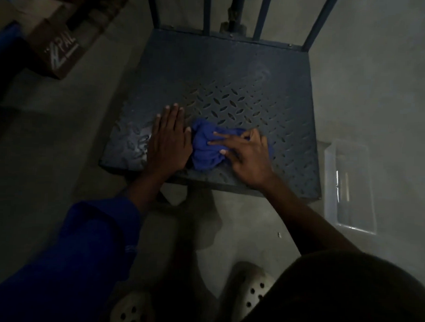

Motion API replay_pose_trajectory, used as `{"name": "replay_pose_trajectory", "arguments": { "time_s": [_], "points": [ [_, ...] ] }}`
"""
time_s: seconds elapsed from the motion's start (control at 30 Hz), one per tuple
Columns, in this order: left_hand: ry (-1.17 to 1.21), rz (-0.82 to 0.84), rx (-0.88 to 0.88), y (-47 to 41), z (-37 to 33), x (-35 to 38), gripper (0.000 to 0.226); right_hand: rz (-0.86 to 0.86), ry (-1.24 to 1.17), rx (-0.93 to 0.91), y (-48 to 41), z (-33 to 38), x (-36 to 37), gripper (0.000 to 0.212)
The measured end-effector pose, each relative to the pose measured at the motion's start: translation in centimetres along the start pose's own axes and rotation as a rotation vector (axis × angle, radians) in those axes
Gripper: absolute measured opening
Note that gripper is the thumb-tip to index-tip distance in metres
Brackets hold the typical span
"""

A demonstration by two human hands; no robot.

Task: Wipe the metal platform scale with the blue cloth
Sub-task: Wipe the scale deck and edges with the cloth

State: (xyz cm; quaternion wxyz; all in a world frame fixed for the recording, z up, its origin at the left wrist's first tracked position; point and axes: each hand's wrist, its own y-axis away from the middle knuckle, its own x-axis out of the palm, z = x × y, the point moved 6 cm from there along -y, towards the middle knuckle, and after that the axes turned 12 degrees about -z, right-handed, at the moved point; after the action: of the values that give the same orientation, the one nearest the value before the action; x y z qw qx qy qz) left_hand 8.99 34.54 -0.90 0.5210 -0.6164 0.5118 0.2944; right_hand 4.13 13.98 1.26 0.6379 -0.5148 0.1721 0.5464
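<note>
The metal platform scale [234,72] is a dark blue-grey plate with a raised tread pattern, standing on the concrete floor in front of me. A crumpled blue cloth [204,148] lies on its near edge. My right hand [245,154] presses on the cloth with its fingers spread and nearly straight, pointing left. Flat on the plate just left of the cloth rests my left hand [168,142], fingers straight, its edge touching the cloth. The plate's near left corner looks wet and shiny.
Blue upright bars [262,15] rise at the platform's far edge. A cardboard box [58,49] sits on the floor at far left. A clear plastic container [350,185] lies on the floor right of the scale. My feet in pale perforated shoes [252,290] are below.
</note>
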Motion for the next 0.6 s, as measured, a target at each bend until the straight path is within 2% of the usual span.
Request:
{"name": "replay_pose_trajectory", "arguments": {
  "time_s": [0.17,0.23,0.3,0.33,0.43,0.5,0.6],
  "points": [
    [0.017,0.016,0.064,2.9,1.0,-1.5,0.068,0.115,-0.168,-0.118,1.7,1.4,-0.8,0.033],
    [0.020,0.025,0.056,3.4,1.9,-2.3,0.065,0.049,-0.169,-0.045,0.4,-0.2,-1.7,0.037],
    [0.003,-0.002,0.040,4.0,2.5,-3.1,0.065,-0.037,-0.028,0.104,-0.6,-2.0,-2.1,0.041],
    [-0.020,-0.010,0.049,4.3,2.6,-3.2,0.064,-0.060,0.047,0.119,-0.3,-1.8,-1.9,0.041],
    [-0.100,0.013,0.082,5.1,2.3,-3.4,0.064,-0.080,0.091,-0.045,2.4,2.7,-0.2,0.042],
    [-0.097,0.072,0.102,5.2,2.3,-3.6,0.067,-0.027,0.033,-0.145,4.7,5.7,0.7,0.046],
    [-0.011,0.116,0.078,4.9,2.9,-3.9,0.062,0.045,-0.118,-0.279,6.2,7.5,0.0,0.039]
  ]
}}
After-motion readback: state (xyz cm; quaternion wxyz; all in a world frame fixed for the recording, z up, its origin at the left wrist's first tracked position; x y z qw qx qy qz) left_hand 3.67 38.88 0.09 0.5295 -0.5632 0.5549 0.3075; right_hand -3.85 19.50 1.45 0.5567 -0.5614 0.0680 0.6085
